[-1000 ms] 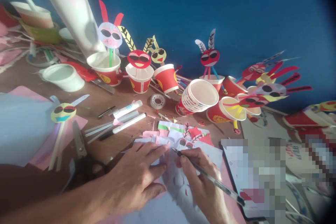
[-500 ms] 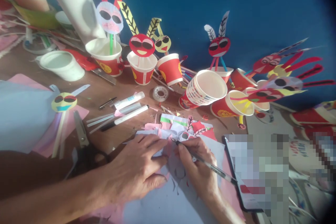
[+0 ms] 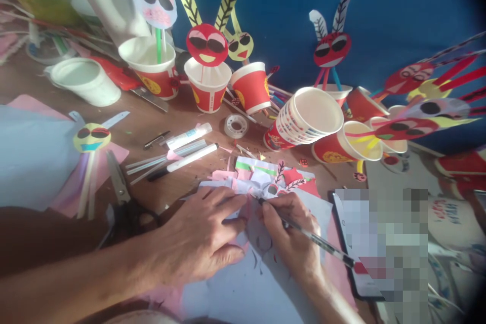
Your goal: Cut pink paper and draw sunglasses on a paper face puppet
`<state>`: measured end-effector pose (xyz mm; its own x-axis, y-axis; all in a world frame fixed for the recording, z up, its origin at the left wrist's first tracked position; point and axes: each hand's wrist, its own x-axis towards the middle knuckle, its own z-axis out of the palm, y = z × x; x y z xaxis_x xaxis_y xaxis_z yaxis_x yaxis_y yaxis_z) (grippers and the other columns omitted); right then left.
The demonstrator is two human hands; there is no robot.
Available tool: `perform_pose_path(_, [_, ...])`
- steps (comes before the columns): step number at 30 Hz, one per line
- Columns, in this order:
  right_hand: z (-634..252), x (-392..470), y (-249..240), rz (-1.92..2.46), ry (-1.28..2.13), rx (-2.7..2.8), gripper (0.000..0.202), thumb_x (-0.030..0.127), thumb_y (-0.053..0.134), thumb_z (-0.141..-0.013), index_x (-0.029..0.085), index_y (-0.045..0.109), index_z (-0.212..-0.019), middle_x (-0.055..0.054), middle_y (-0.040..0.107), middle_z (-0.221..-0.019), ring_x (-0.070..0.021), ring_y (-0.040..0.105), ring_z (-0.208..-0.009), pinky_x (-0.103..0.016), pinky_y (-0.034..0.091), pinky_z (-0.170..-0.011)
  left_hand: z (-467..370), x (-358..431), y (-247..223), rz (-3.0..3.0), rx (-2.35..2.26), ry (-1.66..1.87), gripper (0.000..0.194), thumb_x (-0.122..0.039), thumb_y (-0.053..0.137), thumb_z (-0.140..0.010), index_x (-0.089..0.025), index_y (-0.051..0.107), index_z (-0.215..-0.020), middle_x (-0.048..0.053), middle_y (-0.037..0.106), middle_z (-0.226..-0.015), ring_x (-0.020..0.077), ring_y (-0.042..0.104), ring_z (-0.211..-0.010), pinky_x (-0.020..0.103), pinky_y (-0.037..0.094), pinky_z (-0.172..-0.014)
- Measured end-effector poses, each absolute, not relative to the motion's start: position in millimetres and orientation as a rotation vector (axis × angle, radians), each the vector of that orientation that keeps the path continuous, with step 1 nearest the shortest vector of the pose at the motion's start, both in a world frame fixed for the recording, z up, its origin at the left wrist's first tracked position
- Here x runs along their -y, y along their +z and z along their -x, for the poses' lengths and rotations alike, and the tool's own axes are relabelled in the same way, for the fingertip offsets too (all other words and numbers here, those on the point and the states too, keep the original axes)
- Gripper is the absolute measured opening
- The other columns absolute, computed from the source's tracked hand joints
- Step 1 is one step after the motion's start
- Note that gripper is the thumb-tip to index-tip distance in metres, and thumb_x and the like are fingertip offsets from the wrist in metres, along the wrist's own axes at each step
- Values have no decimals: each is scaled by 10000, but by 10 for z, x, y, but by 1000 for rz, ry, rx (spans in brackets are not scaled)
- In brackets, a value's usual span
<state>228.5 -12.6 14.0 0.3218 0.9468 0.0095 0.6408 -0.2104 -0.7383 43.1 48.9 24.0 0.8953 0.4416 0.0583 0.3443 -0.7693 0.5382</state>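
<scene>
My left hand (image 3: 205, 233) lies with its fingers stretched out on a pale sheet of paper (image 3: 235, 293), pressing near a small pink strip of paper. In my right hand (image 3: 296, 238) is a clear-barrelled pen (image 3: 321, 241), held in a pinch and slanting down to the left. Its tip touches or hovers just over the pink strip beside my left fingertips; I cannot tell which. Dark curved pen marks show on the sheet between the hands. Just beyond them are cut paper scraps and a small paper piece with leaf-patterned feelers (image 3: 280, 173).
Black-handled scissors (image 3: 120, 187) and a yellow-faced paper figure (image 3: 92, 137) lie left. Markers (image 3: 193, 158), a tape roll (image 3: 236, 126) and a cup stack (image 3: 309, 116) stand beyond. Red cups (image 3: 208, 86) hold paper-faced figures along the blue wall. A phone (image 3: 341, 233) lies right.
The whole view has shifted a little, so the cups and figures sit slightly higher in it. Both hands stay in nearly the same place on the paper, the pen still in the right.
</scene>
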Motion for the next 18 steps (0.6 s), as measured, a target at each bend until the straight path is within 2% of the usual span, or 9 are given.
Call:
perform_pose_path(10, [-2298,95,181,1907,621,1491,140,295,555,-830,228,522,-712,46,652,-488,-117,606,-394,-184,462,-412,-434,-464,254,-2520,-599,224,233,-353,589,-878,-194,657,-1035,88,559,-1261,285,472,-1109,471,383,-940])
perform_pose_path(18, [-2289,117,173,1853,603,1513,150,234,555,-813,225,493,-677,80,586,-432,-80,524,-332,-163,403,-380,-437,-468,258,-2515,-607,209,234,-368,585,-879,-184,668,-1000,76,536,-1312,282,471,-1134,482,363,-990])
